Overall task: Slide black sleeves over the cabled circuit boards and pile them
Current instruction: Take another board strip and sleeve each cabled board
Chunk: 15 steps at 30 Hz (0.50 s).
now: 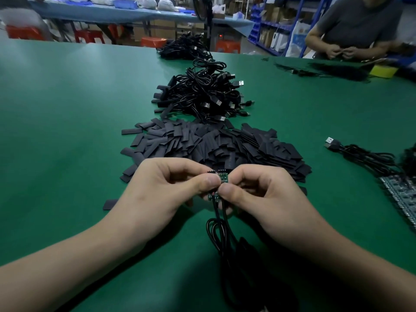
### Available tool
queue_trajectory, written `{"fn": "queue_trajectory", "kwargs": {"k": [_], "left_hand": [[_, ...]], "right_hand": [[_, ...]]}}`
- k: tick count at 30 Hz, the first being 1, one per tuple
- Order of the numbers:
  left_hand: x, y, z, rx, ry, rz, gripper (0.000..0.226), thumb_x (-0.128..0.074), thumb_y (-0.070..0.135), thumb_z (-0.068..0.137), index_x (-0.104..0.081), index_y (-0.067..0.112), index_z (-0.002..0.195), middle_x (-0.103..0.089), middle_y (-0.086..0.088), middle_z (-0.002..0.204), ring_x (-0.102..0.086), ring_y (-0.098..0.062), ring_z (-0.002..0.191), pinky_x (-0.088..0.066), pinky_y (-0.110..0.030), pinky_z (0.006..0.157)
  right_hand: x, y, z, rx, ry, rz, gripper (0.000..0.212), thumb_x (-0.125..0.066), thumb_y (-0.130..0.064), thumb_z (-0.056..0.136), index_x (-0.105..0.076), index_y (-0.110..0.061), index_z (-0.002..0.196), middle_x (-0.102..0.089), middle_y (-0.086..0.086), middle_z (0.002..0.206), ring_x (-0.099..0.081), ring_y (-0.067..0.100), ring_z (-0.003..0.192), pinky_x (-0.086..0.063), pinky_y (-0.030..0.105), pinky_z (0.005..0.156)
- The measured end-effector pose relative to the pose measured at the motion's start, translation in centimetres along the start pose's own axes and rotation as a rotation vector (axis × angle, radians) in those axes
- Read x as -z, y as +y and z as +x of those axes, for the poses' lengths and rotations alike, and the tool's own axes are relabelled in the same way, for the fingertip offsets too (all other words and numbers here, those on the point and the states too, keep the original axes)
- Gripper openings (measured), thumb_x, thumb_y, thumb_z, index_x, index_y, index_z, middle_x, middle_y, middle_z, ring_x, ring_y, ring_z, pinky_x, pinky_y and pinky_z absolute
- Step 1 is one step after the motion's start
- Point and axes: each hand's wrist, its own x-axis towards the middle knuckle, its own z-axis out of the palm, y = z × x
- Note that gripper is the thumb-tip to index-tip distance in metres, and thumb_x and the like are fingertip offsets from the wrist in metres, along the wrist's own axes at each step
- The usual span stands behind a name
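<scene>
My left hand (171, 188) and my right hand (258, 190) meet near the table's front, both pinching a small green circuit board (223, 177) between thumbs and fingers. Its black cable (219, 230) hangs down from the board and loops on the green table. A black sleeve (228, 164) stands just above my right fingers, at the board's top; whether it is on the board I cannot tell. A big heap of loose black sleeves (213, 143) lies right behind my hands. Farther back sits a pile of sleeved cabled boards (202, 95) with USB plugs.
A loose USB cable (360, 154) and a strip of bare circuit boards (403, 199) lie at the right. Another cable pile (184, 47) sits at the far edge. A person (355, 28) works at the far right corner. One stray sleeve (110, 203) lies by my left wrist.
</scene>
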Motion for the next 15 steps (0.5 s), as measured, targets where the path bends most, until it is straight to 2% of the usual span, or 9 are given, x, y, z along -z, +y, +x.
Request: {"fn": "queue_trajectory", "kwargs": {"k": [2, 7, 12, 15], "left_hand": [[0.04, -0.11, 0.05, 0.022, -0.023, -0.026, 0.017, -0.077, 0.023, 0.068, -0.081, 0.011, 0.079, -0.074, -0.003, 0.068, -0.062, 0.000, 0.055, -0.047, -0.009, 0.056], [0.13, -0.32, 0.10, 0.063, -0.050, -0.072, 0.022, -0.077, 0.024, 0.068, -0.081, 0.008, 0.082, -0.073, -0.005, 0.069, -0.061, -0.003, 0.058, -0.048, -0.011, 0.058], [0.08, -0.44, 0.20, 0.100, -0.075, -0.116, 0.024, -0.078, 0.027, 0.066, -0.081, 0.009, 0.082, -0.074, -0.008, 0.072, -0.061, -0.007, 0.060, -0.049, -0.015, 0.057], [0.10, -0.45, 0.17, 0.104, -0.085, -0.136, 0.022, -0.077, 0.027, 0.067, -0.081, 0.010, 0.081, -0.074, -0.009, 0.073, -0.061, -0.007, 0.060, -0.051, -0.015, 0.058]], "right_hand": [[0.05, 0.06, 0.07, -0.006, -0.021, 0.037, 0.014, -0.071, -0.019, 0.089, -0.072, -0.005, 0.084, -0.073, 0.009, 0.076, -0.068, 0.010, 0.067, -0.053, 0.016, 0.067], [0.27, 0.05, 0.08, -0.045, -0.081, 0.142, 0.025, -0.068, -0.019, 0.085, -0.068, 0.006, 0.088, -0.071, 0.013, 0.077, -0.067, 0.013, 0.068, -0.053, 0.018, 0.068], [0.20, 0.21, 0.17, -0.058, -0.106, 0.217, 0.015, -0.070, -0.020, 0.084, -0.070, -0.006, 0.081, -0.070, 0.007, 0.074, -0.065, 0.011, 0.068, -0.053, 0.018, 0.068], [0.10, 0.13, 0.06, -0.065, -0.115, 0.248, 0.014, -0.070, -0.021, 0.084, -0.070, -0.009, 0.079, -0.073, 0.017, 0.081, -0.066, 0.018, 0.073, -0.054, 0.020, 0.070]]}}
